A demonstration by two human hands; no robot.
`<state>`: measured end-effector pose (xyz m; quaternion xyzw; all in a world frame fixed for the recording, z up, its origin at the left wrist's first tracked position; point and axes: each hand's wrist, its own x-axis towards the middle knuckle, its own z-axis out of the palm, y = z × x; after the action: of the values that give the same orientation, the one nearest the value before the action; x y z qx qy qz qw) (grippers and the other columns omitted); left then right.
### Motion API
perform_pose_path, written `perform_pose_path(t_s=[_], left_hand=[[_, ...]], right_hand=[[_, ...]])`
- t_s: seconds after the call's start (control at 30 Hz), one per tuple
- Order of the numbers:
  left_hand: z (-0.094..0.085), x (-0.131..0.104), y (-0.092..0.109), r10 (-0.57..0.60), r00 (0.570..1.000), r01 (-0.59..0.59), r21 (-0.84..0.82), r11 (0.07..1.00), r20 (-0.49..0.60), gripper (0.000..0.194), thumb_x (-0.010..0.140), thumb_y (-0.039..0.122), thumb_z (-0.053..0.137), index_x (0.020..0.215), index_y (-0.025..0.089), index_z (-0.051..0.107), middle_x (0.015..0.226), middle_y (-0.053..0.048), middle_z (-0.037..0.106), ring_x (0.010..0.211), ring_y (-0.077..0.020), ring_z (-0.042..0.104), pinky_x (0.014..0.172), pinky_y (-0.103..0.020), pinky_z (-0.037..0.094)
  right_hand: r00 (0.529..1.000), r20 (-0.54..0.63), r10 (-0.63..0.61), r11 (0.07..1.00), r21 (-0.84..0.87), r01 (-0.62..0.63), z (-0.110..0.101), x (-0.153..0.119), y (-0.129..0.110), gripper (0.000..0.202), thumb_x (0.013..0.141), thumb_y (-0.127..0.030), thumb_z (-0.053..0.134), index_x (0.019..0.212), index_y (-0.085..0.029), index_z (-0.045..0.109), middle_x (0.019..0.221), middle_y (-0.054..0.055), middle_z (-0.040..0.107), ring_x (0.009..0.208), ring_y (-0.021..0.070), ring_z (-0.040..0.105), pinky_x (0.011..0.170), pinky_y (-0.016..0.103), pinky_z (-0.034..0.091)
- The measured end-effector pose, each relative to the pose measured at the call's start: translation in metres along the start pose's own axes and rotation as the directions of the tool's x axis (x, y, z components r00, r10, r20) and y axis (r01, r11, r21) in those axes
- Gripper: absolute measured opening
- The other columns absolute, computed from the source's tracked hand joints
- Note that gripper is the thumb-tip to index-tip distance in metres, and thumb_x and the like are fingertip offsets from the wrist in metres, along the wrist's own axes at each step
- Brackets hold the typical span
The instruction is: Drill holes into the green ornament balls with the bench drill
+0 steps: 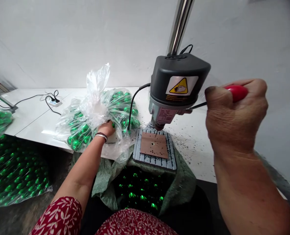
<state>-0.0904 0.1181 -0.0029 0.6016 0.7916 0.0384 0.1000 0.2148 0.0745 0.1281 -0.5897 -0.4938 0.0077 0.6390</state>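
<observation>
My right hand is wrapped around the red knob at the end of the drill press lever. The drill press head is dark grey, and its bit hangs above a brown square board with a small hole in the middle. This board lies on the grey slotted base. At the mouth of a clear plastic bag full of shiny green balls, my left hand has its fingers curled. A bit of a green ball shows at the fingertips; the rest is hidden.
Dark chips lie over the white table. Below the base, a green woven sack holds more green balls. Another bag of green balls stands at the left. A power strip with cords sits farther back.
</observation>
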Motion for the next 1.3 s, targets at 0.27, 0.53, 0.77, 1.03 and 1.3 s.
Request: perform_pose_path(t_s=[0.27,0.53,0.77,1.03,1.3], left_hand=[[0.002,-0.049,-0.007,0.099,0.995,-0.103,-0.287,0.952,-0.028,0.05,0.077,0.032,0.062,0.124,0.019,0.052,0.112,-0.011,0.065,0.101,-0.025,0.063,0.086,-0.033,0.049],[0.013,-0.137,0.015,0.411,0.909,0.134,-0.983,-0.129,0.07,0.062,0.073,0.047,0.072,0.121,0.025,0.039,0.089,-0.002,0.063,0.067,-0.0141,0.064,0.055,-0.022,0.042],[0.037,-0.127,0.065,0.416,0.896,0.268,-0.935,-0.233,0.154,0.061,0.067,0.034,0.079,0.118,0.025,0.047,0.095,-0.001,0.063,0.067,-0.0107,0.062,0.053,-0.018,0.041],[0.053,-0.106,0.091,0.279,0.957,0.033,-0.983,0.178,0.083,0.056,0.066,0.032,0.076,0.116,0.018,0.056,0.091,-0.001,0.063,0.067,-0.0086,0.056,0.055,-0.018,0.042],[0.039,-0.09,0.104,0.327,0.931,-0.011,-0.88,0.474,0.165,0.048,0.077,0.038,0.063,0.119,0.017,0.054,0.096,-0.005,0.064,0.065,-0.0096,0.056,0.058,-0.021,0.047]], right_hand=[[0.996,-0.014,-0.087,0.996,0.015,0.087,0.0,-0.001,0.002,0.02,0.074,-0.024,0.064,0.077,-0.016,0.046,0.067,-0.005,0.05,0.06,0.0035,0.042,0.06,0.022,0.037],[0.994,-0.025,-0.104,0.991,0.085,0.106,0.0,-0.005,0.004,0.018,0.075,-0.019,0.06,0.078,-0.017,0.042,0.072,-0.005,0.049,0.063,0.0025,0.041,0.065,0.021,0.039],[0.995,0.017,-0.101,0.979,0.179,0.097,-0.002,-0.008,0.004,0.02,0.076,-0.022,0.061,0.077,-0.016,0.042,0.066,-0.007,0.041,0.06,0.0017,0.037,0.057,0.016,0.034],[0.985,0.039,-0.167,0.971,0.181,0.157,-0.002,-0.008,0.01,0.021,0.083,-0.032,0.055,0.08,-0.02,0.039,0.072,-0.006,0.044,0.061,0.002,0.041,0.061,0.018,0.042],[0.974,0.067,-0.217,0.973,0.091,0.211,-0.002,-0.007,0.014,0.023,0.087,-0.041,0.049,0.085,-0.021,0.038,0.078,-0.003,0.047,0.073,0.0051,0.05,0.069,0.022,0.047]])
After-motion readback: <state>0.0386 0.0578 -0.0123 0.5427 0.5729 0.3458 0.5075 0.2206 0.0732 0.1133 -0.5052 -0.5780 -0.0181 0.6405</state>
